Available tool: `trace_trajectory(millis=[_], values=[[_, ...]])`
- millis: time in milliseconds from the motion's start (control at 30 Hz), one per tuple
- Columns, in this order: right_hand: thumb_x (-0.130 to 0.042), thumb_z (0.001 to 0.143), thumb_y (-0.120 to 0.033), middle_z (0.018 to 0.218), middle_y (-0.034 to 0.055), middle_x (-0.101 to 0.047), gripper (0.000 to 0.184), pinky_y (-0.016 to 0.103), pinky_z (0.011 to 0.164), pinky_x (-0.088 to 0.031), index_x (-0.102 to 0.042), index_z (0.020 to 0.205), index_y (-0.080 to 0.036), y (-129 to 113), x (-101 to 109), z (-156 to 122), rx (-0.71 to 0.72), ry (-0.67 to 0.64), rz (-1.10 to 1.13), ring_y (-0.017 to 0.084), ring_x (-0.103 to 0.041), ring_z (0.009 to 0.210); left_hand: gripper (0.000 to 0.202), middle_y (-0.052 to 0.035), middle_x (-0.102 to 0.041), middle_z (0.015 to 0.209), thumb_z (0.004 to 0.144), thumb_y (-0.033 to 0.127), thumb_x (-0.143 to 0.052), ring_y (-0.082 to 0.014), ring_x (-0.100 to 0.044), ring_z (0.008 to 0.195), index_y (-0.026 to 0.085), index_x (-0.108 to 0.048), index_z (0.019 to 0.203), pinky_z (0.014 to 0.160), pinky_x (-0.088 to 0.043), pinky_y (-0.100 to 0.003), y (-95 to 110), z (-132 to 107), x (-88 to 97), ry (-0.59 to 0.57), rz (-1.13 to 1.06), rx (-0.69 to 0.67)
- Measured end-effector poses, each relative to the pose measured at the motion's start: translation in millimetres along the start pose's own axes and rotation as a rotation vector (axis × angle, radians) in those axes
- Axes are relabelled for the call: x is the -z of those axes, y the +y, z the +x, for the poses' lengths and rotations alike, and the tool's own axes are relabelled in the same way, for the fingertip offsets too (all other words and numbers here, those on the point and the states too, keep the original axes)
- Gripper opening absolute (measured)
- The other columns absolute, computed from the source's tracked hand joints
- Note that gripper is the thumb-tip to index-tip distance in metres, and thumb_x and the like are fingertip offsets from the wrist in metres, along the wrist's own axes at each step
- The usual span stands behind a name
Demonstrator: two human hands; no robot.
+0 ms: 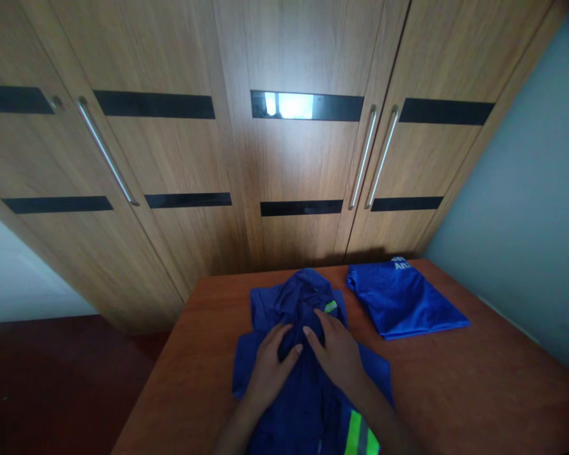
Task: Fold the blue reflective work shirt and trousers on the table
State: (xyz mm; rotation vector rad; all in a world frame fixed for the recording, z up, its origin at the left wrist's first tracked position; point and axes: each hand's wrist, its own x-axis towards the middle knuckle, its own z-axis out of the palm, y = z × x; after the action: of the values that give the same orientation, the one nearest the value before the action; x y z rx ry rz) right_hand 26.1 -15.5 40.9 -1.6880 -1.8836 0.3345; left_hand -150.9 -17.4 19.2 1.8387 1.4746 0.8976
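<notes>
A dark blue garment point(294, 404), seemingly a work jacket with a hood or collar at its far end, lies on the wooden table point(203, 354). Bright green strips show on it at lower right and near its top. My left hand point(272, 360) rests on the cloth left of the middle, thumb and fingers apart. On the right side of the same middle part, my right hand point(336, 347) touches the fabric with its fingers spread. The cloth under both palms is hidden.
A folded bright blue garment point(403, 300) with white lettering lies at the table's back right. Behind the table stands a wooden wardrobe point(294, 158) with metal handles and black strips. A pale wall point(526, 221) runs along the right; dark red floor point(66, 379) shows at left.
</notes>
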Motion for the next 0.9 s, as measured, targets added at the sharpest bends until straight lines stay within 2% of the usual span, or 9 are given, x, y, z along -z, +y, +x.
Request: trace_trajectory(millis=[100, 167, 267, 367, 467, 533, 633, 767, 900], values=[[-0.048, 0.088, -0.04, 0.128, 0.0166, -0.06, 0.054, 0.044, 0.099, -0.044, -0.05, 0.134, -0.012, -2, -9, 11, -0.084, 0.008, 0.032, 0.031, -0.056, 0.118, 0.034, -0.0082, -0.067, 0.116, 0.088, 0.045, -0.049, -0.024, -0.059, 0.113, 0.022, -0.065, 0.107, 0.102, -0.042, -0.04, 1, 7, 4.8, 0.05, -0.167, 0.026], [-0.049, 0.084, -0.028, 0.123, 0.0147, -0.064, 0.05, 0.043, 0.097, -0.046, -0.053, 0.132, -0.014, 6, -15, 18, -0.141, 0.011, 0.118, 0.029, -0.06, 0.112, 0.034, -0.0087, -0.068, 0.108, 0.087, 0.046, -0.052, -0.0239, -0.063, 0.104, 0.02, -0.063, 0.104, 0.095, -0.047, -0.038, -4, 17, 9.5, 0.136, -0.206, 0.082], [-0.046, 0.076, -0.016, 0.112, 0.0088, -0.07, 0.046, 0.039, 0.096, -0.047, -0.061, 0.119, -0.019, 21, -23, 26, -0.126, 0.025, 0.407, 0.023, -0.065, 0.105, 0.047, -0.0136, -0.062, 0.122, 0.082, 0.046, -0.058, -0.025, -0.062, 0.109, 0.016, -0.055, 0.118, 0.092, -0.048, -0.038, -13, 40, 13.4, 0.245, -0.201, 0.127], [-0.048, 0.073, -0.018, 0.106, 0.0061, -0.072, 0.041, 0.039, 0.093, -0.049, -0.065, 0.11, -0.021, 30, -22, 27, -0.095, 0.023, 0.72, 0.022, -0.066, 0.1, 0.05, -0.0148, -0.062, 0.123, 0.077, 0.041, -0.064, -0.0263, -0.06, 0.111, 0.015, -0.057, 0.118, 0.096, -0.045, -0.04, -16, 68, 11.6, 0.238, -0.171, 0.084], [-0.057, 0.072, -0.025, 0.101, 0.0054, -0.073, 0.035, 0.04, 0.092, -0.049, -0.068, 0.104, -0.021, 35, -9, 26, -0.116, 0.016, 0.876, 0.023, -0.066, 0.099, 0.027, -0.0091, -0.071, 0.1, 0.073, 0.032, -0.063, -0.025, -0.065, 0.097, 0.018, -0.067, 0.095, 0.093, -0.046, -0.039, -12, 90, 11.9, 0.229, -0.172, 0.031], [-0.062, 0.07, -0.027, 0.099, 0.0049, -0.073, 0.032, 0.039, 0.091, -0.049, -0.069, 0.101, -0.022, 42, 8, 24, -0.13, 0.011, 0.957, 0.024, -0.066, 0.098, 0.019, -0.0062, -0.072, 0.089, 0.073, 0.029, -0.059, -0.0233, -0.066, 0.088, 0.018, -0.068, 0.085, 0.088, -0.048, -0.037, -9, 98, 20.5, 0.269, -0.187, 0.014], [-0.064, 0.071, -0.027, 0.099, 0.0036, -0.073, 0.031, 0.034, 0.087, -0.05, -0.07, 0.101, -0.022, 63, 40, 22, -0.175, 0.053, 1.064, 0.022, -0.067, 0.094, 0.024, -0.0052, -0.07, 0.087, 0.075, 0.033, -0.054, -0.0224, -0.065, 0.085, 0.018, -0.067, 0.087, 0.084, -0.049, -0.035, -10, 99, 53.3, 0.382, -0.217, 0.02], [-0.067, 0.069, -0.028, 0.092, 0.0018, -0.074, 0.034, 0.026, 0.068, -0.052, -0.068, 0.103, -0.021, 99, 81, 25, -0.306, 0.201, 1.086, 0.018, -0.068, 0.077, 0.029, -0.0054, -0.069, 0.095, 0.072, 0.035, -0.056, -0.0228, -0.064, 0.093, 0.017, -0.066, 0.093, 0.087, -0.048, -0.034, -14, 90, 120.6, 0.561, -0.221, 0.061], [-0.068, 0.067, -0.03, 0.089, 0.0007, -0.073, 0.039, 0.024, 0.064, -0.052, -0.066, 0.105, -0.021, 127, 106, 35, -0.349, 0.331, 1.029, 0.017, -0.067, 0.073, 0.032, -0.0036, -0.07, 0.092, 0.069, 0.037, -0.061, -0.0227, -0.065, 0.088, 0.02, -0.068, 0.095, 0.082, -0.051, -0.033, -15, 79, 172.2, 0.693, -0.102, 0.116]])
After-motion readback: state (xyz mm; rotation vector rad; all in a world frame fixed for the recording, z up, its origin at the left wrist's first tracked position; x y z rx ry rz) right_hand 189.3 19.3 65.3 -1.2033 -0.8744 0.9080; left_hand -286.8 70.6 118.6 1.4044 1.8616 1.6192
